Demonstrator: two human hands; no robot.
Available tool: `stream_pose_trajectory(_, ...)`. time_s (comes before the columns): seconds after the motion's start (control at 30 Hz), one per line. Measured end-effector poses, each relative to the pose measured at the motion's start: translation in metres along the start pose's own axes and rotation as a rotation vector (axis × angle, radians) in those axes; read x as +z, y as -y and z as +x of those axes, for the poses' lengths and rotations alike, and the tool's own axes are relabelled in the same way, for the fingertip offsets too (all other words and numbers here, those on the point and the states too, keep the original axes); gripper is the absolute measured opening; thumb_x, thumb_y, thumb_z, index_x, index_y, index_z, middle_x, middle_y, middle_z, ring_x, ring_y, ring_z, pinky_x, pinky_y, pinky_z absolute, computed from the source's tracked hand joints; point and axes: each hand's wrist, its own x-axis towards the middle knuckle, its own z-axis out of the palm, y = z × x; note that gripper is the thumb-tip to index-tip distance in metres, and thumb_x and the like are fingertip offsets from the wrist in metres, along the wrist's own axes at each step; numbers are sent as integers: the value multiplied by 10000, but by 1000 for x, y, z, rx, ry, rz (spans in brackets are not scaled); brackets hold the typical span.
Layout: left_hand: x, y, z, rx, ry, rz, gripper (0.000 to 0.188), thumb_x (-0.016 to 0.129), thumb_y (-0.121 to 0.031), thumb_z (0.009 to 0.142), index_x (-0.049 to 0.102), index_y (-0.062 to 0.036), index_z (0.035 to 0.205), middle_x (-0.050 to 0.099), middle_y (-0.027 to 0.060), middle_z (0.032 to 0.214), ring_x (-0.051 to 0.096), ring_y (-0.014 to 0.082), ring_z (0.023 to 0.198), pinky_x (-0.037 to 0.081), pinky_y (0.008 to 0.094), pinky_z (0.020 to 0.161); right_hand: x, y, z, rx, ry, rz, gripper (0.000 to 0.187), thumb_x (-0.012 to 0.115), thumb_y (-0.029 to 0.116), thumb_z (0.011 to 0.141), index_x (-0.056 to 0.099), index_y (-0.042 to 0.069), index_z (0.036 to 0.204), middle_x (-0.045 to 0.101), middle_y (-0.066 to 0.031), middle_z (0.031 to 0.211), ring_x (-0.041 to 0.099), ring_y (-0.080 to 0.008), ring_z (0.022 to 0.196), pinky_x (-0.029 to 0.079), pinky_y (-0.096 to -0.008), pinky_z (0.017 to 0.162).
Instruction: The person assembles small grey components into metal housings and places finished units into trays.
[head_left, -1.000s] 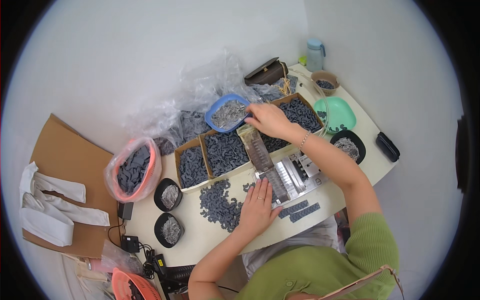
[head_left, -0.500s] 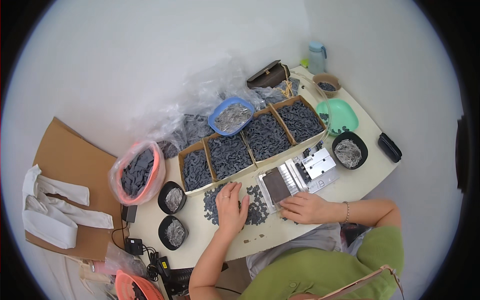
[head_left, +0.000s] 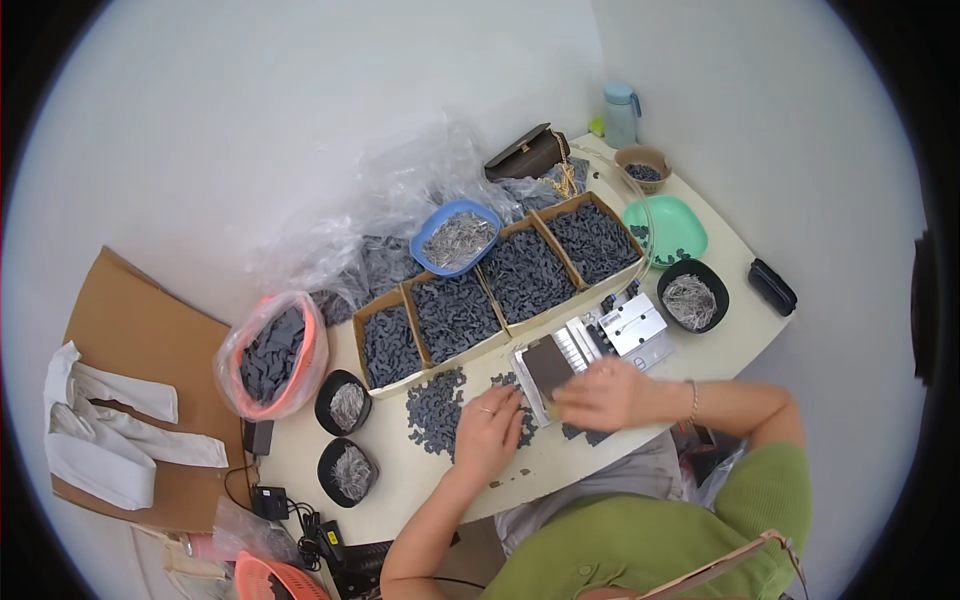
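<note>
My left hand [head_left: 487, 432] is over loose small grey plastic pieces [head_left: 436, 412] on the table, its fingers drawn together at their right part. Whatever it pinches is too small to make out. Beside it, my right hand [head_left: 606, 394] is at the near right corner of a metal fixture with a dark brown plate [head_left: 547, 367]. Motion smears its fingers, hiding any grip. Adjoining the plate are silver ribs and a metal block [head_left: 632, 324] with tubing behind it. A few more grey pieces [head_left: 585, 434] lie beneath the right hand.
A divided cardboard box [head_left: 428, 369] full of grey pieces stands behind my hands, a blue tray [head_left: 417, 248] of metal pins on its back edge. Black bowls [head_left: 322, 474] of pins flank the work area. A green tray [head_left: 690, 222] and black case [head_left: 772, 288] sit right, a bagged pink basket [head_left: 322, 350] left.
My left hand has shifted right across the loose pieces, toward the fixture, and its fingers have drawn together. My right hand has lifted slightly and moved up along the plate's edge, now blurred.
</note>
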Motion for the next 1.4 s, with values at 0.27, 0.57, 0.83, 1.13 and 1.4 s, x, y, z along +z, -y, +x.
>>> stream_pose_trajectory(0.27,24,-45,27,136,70,363,233,623,-108,735,650,57,898,656,225,984,643,334,956,531,391,771,48,-96,68,743,-58,414,547,608,122,868,366,31,1349,599,-209,1104,568,-373,974,450,-431,874)
stream_pose_trajectory(0.57,10,-38,55,-68,290,190,44,585,-55,723,594,-26,756,623,121,735,645,277,675,529,363,617,15,-188,11,881,243,114,168,612,143,839,665,52,969,661,-130,1008,619,-311,977,500,-433,808)
stream_pose_trajectory(0.83,-102,64,69,-412,-467,47,60,598,-48,838,569,4,845,588,150,799,589,303,738,461,368,668,26,-192,-14,766,475,-203,148,618,52,754,671,67,891,654,-144,899,622,-319,917,510,-428,788)
stream_pose_trajectory(1.13,-132,183,28,-424,-323,546,182,692,-128,753,686,-53,918,659,178,899,609,355,876,472,459,784,4,-176,1,728,207,17,97,605,27,790,635,52,879,585,-113,889,605,-326,847,493,-423,731)
stream_pose_trajectory(1.4,-59,175,36,-518,-24,585,94,640,-115,758,678,-41,802,647,168,804,626,345,802,504,445,725,-19,-122,26,575,170,150,130,629,-8,769,629,29,894,573,-106,883,607,-300,788,501,-376,690)
